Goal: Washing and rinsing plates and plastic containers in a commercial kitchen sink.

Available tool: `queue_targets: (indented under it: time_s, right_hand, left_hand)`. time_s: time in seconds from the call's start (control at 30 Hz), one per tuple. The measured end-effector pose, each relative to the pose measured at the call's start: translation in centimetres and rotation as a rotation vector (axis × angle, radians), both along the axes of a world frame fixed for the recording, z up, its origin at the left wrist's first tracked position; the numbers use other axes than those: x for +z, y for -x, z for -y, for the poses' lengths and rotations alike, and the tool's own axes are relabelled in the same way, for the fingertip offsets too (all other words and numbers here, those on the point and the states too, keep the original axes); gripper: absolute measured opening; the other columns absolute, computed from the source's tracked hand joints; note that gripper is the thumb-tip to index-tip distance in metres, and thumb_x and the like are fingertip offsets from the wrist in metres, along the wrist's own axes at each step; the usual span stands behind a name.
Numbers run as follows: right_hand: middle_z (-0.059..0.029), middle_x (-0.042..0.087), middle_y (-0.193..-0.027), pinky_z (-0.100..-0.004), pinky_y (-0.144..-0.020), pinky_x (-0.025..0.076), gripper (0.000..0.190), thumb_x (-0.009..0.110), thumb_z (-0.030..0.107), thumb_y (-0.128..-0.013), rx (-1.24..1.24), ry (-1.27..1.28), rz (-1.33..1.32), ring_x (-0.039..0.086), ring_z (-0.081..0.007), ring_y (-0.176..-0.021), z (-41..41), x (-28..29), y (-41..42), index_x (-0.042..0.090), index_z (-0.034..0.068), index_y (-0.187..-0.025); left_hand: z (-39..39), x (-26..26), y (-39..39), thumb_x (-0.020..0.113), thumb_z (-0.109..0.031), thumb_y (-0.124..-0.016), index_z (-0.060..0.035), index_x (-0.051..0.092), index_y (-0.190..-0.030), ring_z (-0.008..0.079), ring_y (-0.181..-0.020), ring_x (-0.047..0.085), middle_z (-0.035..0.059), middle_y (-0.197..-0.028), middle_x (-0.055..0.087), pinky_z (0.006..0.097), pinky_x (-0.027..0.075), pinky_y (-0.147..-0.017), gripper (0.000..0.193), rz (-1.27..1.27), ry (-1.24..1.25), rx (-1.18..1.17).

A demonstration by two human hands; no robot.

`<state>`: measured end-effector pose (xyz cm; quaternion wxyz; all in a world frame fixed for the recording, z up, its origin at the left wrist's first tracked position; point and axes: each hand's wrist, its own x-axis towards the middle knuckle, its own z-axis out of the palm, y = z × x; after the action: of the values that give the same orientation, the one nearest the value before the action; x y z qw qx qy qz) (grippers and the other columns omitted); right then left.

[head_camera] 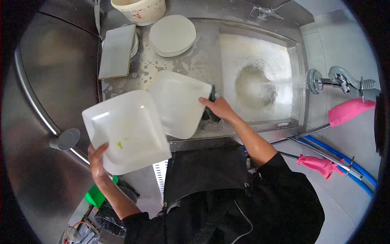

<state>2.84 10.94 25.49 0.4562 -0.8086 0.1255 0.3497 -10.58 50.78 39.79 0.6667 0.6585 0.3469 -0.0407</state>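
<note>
My left hand (98, 157) grips the near left edge of a square white dish (134, 128), thumb over the rim. The dish is tilted, and a small green food scrap (120, 145) lies on its inner face. My right hand (220, 108) grips the right edge of a second white dish (181, 105), with the thumb on top. The first dish overlaps the second one's left side. Beside my right fingers is a dark object (215, 116), partly hidden; I cannot tell what it is. Both dishes are over the front of a wet steel counter (201, 48).
A stack of white plates (172, 35) stands at the back, left of it a rectangular board (117, 53) over more plates. Behind is a stained white bucket (140, 10). Water from a spray head (315, 81) hits the foamy sink (259, 45). Pink gloves (350, 111) hang right; a green container (97, 195) is low left.
</note>
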Motion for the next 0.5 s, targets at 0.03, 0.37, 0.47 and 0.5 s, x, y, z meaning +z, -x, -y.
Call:
queue_targets:
  time_s: [0.03, 0.37, 0.47, 0.5]
  right_hand:
    - [-0.0146, 0.065, -0.111, -0.0314, -0.092, 0.045, 0.066, 0.061, 0.055, -0.086, -0.057, -0.021, -0.063, 0.061, -0.0214, -0.098, 1.9, -2.8, 0.2, 0.063, -0.006, -0.114]
    - [-0.0187, 0.038, -0.142, -0.0477, -0.108, 0.028, 0.051, 0.062, 0.023, -0.087, 0.320, 0.152, 0.968, 0.039, -0.0399, -0.128, -1.1, 1.9, -1.5, 0.050, 0.005, -0.133]
    - [-0.0193, 0.041, -0.140, -0.0482, -0.110, 0.026, 0.047, 0.062, 0.020, -0.086, 0.103, 0.154, 1.050, 0.036, -0.0407, -0.130, -5.6, -1.2, -3.6, 0.053, 0.010, -0.131]
    - [-0.0187, 0.043, -0.139, -0.0479, -0.110, 0.026, 0.046, 0.061, 0.020, -0.086, -0.027, 0.171, 1.038, 0.036, -0.0404, -0.131, -6.6, -1.5, -3.7, 0.054, 0.011, -0.130]
  left_hand:
    - [0.3, -0.6, -1.2, 0.068, -0.017, -0.073, 0.0065, 0.052, -0.123, 0.0237, -0.091, 0.063, 0.0148, -0.105, 0.063, 0.0329, 0.050, -0.082, 0.057, -0.012, 0.056, -0.069]
    - [16.8, -10.2, -12.0, 0.057, -0.033, -0.095, 0.0056, 0.045, -0.133, 0.0212, -0.111, 0.055, 0.0140, -0.124, 0.058, 0.0309, 0.042, -0.097, 0.055, 0.042, 0.191, -0.108]
    - [19.7, -11.8, -13.5, 0.053, -0.035, -0.097, 0.0042, 0.047, -0.132, 0.0209, -0.110, 0.055, 0.0137, -0.123, 0.059, 0.0312, 0.042, -0.096, 0.053, 0.102, 0.182, -0.116]
    - [20.3, -11.7, -13.9, 0.051, -0.037, -0.098, 0.0032, 0.048, -0.132, 0.0212, -0.110, 0.056, 0.0139, -0.123, 0.059, 0.0314, 0.042, -0.096, 0.053, 0.095, 0.145, -0.110]
